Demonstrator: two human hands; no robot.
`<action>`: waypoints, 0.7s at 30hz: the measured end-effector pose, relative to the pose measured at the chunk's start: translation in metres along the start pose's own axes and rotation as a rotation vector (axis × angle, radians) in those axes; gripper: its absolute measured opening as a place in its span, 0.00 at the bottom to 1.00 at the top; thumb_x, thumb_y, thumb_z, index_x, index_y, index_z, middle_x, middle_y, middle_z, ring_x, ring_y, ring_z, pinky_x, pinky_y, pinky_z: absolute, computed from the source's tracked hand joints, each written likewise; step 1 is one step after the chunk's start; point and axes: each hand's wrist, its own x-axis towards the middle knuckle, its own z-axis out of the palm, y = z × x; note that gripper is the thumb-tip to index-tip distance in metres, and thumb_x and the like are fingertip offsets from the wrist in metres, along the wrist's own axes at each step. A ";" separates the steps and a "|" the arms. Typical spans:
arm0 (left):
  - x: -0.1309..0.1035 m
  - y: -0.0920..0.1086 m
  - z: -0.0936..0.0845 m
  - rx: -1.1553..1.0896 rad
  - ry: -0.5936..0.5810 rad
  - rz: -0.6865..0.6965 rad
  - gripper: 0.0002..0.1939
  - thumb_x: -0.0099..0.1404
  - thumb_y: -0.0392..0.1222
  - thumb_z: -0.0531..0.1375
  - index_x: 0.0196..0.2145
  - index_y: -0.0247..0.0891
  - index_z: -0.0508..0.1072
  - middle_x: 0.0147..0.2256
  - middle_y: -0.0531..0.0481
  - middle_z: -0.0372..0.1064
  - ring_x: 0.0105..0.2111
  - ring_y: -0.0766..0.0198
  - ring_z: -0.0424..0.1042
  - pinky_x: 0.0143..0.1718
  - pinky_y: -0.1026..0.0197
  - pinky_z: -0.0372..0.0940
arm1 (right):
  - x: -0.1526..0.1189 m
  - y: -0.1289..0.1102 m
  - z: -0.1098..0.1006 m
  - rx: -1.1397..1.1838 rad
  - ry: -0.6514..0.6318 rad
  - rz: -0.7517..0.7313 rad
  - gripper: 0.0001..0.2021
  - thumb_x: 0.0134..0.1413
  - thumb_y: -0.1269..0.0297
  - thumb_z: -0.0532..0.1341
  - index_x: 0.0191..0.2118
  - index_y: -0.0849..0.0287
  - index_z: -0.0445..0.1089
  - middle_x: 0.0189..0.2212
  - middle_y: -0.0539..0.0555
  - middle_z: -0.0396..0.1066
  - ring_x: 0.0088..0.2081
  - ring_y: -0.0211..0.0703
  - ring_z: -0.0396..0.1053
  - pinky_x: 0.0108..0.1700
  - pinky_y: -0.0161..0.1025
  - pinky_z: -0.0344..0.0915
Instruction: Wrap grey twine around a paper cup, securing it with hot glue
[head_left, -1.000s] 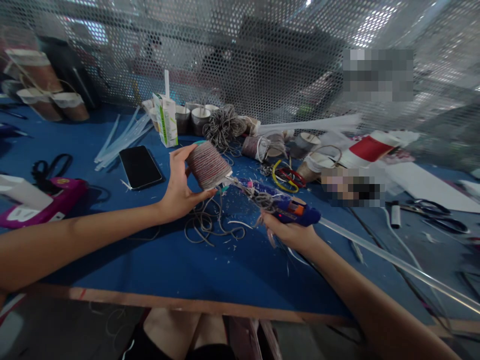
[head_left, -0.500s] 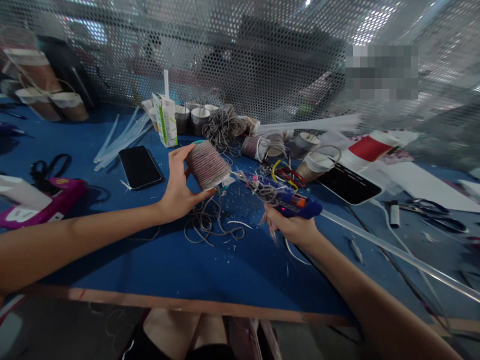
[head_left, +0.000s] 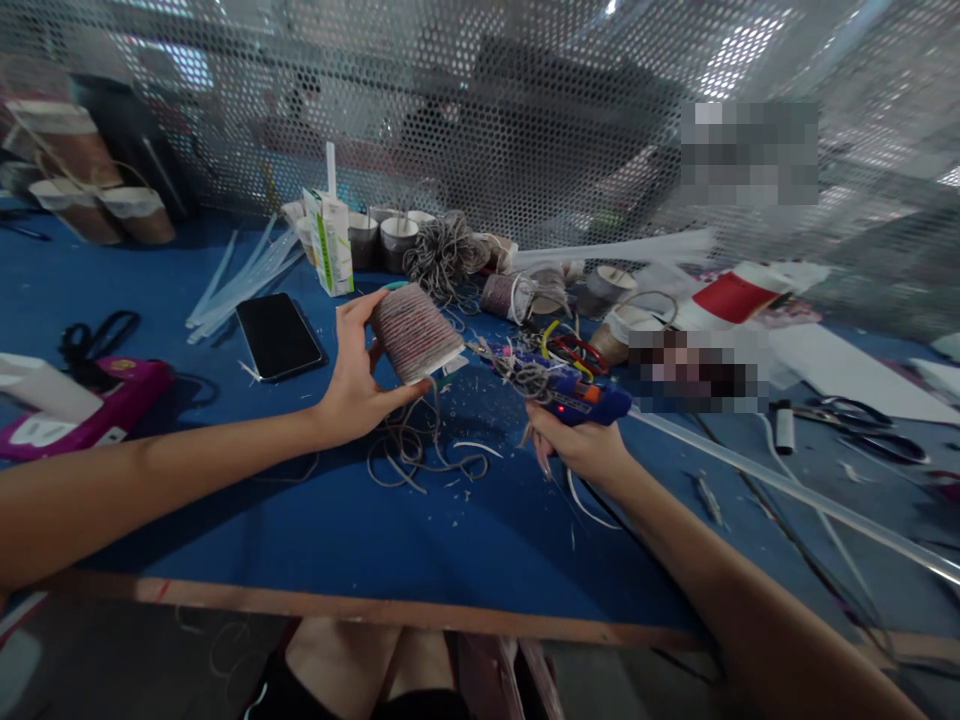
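- One cup (head_left: 415, 328), tilted above the table, held in the left hand (head_left: 358, 375), thumb and fingers spread around it.
- One glue gun (head_left: 589, 400), gripped by the right hand (head_left: 585, 445); nozzle just beside the cup's rim, contact unclear.
- One phone (head_left: 279, 336), one carton (head_left: 330, 242), beyond the left forearm.
- Table edge (head_left: 360, 608) well nearer the body than both hands; loose string (head_left: 401, 465) between.
- Cup tapered, ribbed with wound cord; gun blue, tangled in grey strands.

Bare fingers (head_left: 361, 309), bare forearms (head_left: 187, 455), white-striped black shorts (head_left: 420, 704)
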 end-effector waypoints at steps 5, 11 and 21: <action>0.000 0.000 0.001 -0.022 -0.004 -0.002 0.49 0.53 0.59 0.70 0.64 0.53 0.50 0.60 0.42 0.50 0.62 0.46 0.57 0.51 0.48 0.71 | 0.016 0.006 -0.006 -0.163 0.073 -0.036 0.15 0.58 0.52 0.59 0.24 0.54 0.65 0.15 0.48 0.62 0.20 0.42 0.65 0.26 0.39 0.65; 0.001 0.001 0.001 -0.011 0.004 0.023 0.48 0.54 0.60 0.70 0.65 0.54 0.50 0.59 0.43 0.50 0.61 0.47 0.58 0.52 0.49 0.71 | 0.031 0.010 -0.033 -0.585 -0.059 -0.067 0.30 0.36 0.36 0.71 0.34 0.55 0.62 0.32 0.55 0.67 0.32 0.51 0.70 0.33 0.46 0.68; -0.001 -0.001 0.001 -0.078 -0.045 -0.016 0.48 0.54 0.59 0.70 0.64 0.53 0.49 0.60 0.42 0.48 0.62 0.47 0.57 0.55 0.48 0.70 | 0.026 0.000 -0.020 0.117 0.086 -0.277 0.24 0.57 0.35 0.55 0.39 0.53 0.62 0.49 0.62 0.69 0.51 0.53 0.71 0.54 0.54 0.69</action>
